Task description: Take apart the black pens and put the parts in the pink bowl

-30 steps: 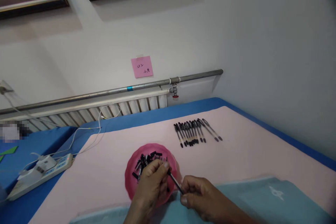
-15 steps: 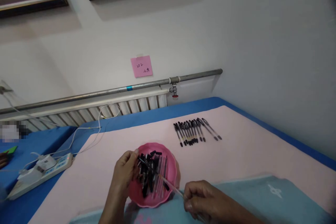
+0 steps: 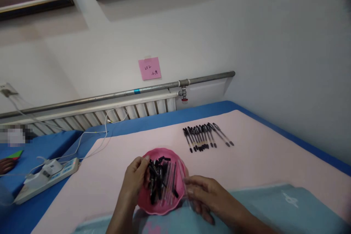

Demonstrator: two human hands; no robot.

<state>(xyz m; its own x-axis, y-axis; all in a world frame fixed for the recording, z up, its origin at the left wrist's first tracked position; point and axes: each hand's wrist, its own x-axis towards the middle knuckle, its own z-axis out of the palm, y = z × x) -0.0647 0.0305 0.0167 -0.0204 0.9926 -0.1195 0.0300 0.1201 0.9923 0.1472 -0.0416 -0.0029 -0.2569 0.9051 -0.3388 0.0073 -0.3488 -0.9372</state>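
A pink scalloped bowl [image 3: 156, 210] holds loose black pen parts [image 3: 156, 181] and clear pen tubes [image 3: 168, 190]. My left hand [image 3: 138, 172] is at the bowl's left side with thumb and fingers closed together. Black pieces show by its fingertips; whether one is in its grip I cannot make out. At the bowl's right edge, my right hand [image 3: 204, 193] pinches a clear pen tube [image 3: 181, 172], which points up and away over the rim. Farther back, several capped black pens [image 3: 201, 137] lie side by side on the pink sheet.
The pink sheet [image 3: 115, 175] covers a blue table [image 3: 216, 106], with a light blue cloth [image 3: 263, 204] along the near edge. At left are a power strip [image 3: 67, 168], white cables and another person's hand [image 3: 7, 165]. A radiator [image 3: 141, 109] and pipe run behind.
My right hand has turned the clear tube from pointing left across the bowl to standing more upright by its right rim. My left hand stays by the bowl. The view has shifted slightly.
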